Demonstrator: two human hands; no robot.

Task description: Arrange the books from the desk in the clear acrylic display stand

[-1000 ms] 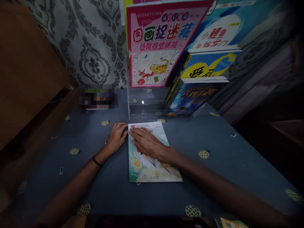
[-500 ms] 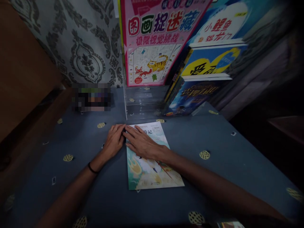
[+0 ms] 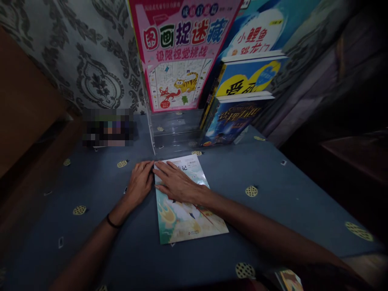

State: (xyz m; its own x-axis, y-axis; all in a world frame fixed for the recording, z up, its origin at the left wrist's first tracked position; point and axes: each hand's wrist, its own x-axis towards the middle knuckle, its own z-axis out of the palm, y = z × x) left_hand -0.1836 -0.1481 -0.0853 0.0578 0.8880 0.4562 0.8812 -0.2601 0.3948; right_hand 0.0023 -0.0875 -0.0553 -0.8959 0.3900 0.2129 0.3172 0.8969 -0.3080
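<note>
A thin book (image 3: pixel 194 224) with an illustrated green and cream cover lies flat and closed on the table. Across its upper left part rests my right hand (image 3: pixel 174 180), palm down with the fingers stretched out, hiding part of the title. My left hand (image 3: pixel 140 182), a dark band on its wrist, lies on the cloth against the book's left edge. Its fingers are extended and loosely bent, with the tips near the book's top left corner and close to my right fingertips. Neither hand grips anything that I can see.
Behind the book stands a clear acrylic rack (image 3: pixel 169 139) with a pink book (image 3: pixel 176 52), a blue picture book (image 3: pixel 257 36) and thicker books (image 3: pixel 233 121). A pixelated item (image 3: pixel 109 127) sits at the back left. The blue tablecloth (image 3: pixel 230 169) has a pineapple print. Another book's corner (image 3: pixel 291 279) shows at the bottom edge.
The view has shifted slightly, so the book, rack and hands all appear a little further left. Both hands keep nearly the same place on and beside the book.
</note>
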